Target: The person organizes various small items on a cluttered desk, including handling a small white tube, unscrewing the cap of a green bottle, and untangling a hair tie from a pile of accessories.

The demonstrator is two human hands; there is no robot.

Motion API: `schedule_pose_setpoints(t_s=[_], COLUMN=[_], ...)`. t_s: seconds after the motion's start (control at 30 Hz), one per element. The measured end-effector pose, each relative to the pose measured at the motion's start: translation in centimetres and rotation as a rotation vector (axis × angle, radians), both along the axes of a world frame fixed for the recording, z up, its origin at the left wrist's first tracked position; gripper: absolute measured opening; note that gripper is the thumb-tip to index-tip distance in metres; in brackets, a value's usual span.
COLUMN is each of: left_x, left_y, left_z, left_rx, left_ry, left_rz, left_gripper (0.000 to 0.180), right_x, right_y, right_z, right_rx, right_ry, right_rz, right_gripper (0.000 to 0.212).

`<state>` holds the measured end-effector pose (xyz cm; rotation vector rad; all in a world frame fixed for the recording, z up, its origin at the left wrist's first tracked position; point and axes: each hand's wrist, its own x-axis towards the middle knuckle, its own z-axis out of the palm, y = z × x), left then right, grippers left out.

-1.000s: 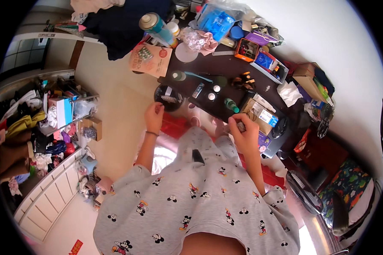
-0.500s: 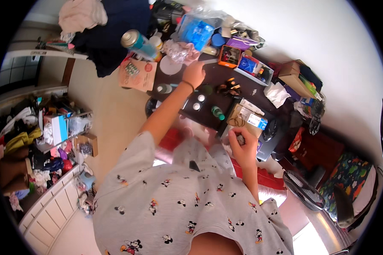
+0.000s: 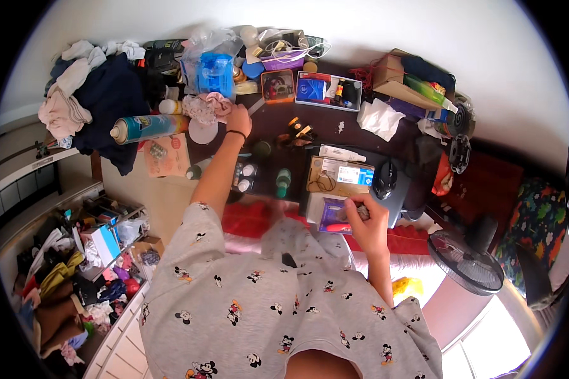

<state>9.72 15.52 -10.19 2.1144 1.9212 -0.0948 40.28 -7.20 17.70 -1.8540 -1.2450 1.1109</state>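
My left hand [image 3: 239, 121], a dark band at its wrist, reaches across the dark desk. Its fingers are curled down beside a pink ruffled cloth [image 3: 210, 107] and a round white disc [image 3: 203, 131]; whatever they hold is hidden. Nearer me, my right hand [image 3: 369, 222] is closed with a small grey object [image 3: 362, 212] between thumb and fingers, its kind too small to tell. Next to that hand lies a purple packet [image 3: 332, 215] with a red item on it. A brown box [image 3: 322, 175] and a black computer mouse [image 3: 384, 182] lie just beyond.
A green-capped bottle [image 3: 283, 182] and white-capped bottles [image 3: 247, 170] stand near the desk's front edge. At the back are an orange box [image 3: 278, 86] and a white tray [image 3: 329, 106]. A spray can [image 3: 146, 128] lies left; a black fan [image 3: 466, 262] stands right.
The view has turned, so the desk now appears more level. My left hand remains by the pink cloth. The right hand has shifted slightly, and the purple packet beside it shows more fully.
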Motion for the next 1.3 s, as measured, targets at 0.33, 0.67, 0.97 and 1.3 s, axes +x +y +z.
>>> schedule_pose_setpoints(t_s=[0.33,0.67,0.97,1.3], left_x=[-0.3,-1.7,-5.2,-7.1], left_y=[-2.6,-2.8,-1.5,-1.7], left_z=[0.8,0.3,1.2,9.1], left_rx=[-0.114,-0.139,-0.543,-0.748], left_ry=[-0.074,-0.204,-0.67,-0.966], left_rz=[-0.011,0.036,0.31,0.54], left_gripper=[0.034,0.03,0.018,0.018], right_x=[0.7,-0.3,-1.8,-4.3], right_y=[1.6,1.4,1.5,1.6], right_z=[0.1,-0.2,0.3,1.9], right_rx=[0.038,0.053,0.046,0.11], right_ry=[0.024,0.039,0.056,0.101], right_rz=[0.008,0.023,0.043,0.113], right_gripper=[0.011,0.011,0.012,0.014])
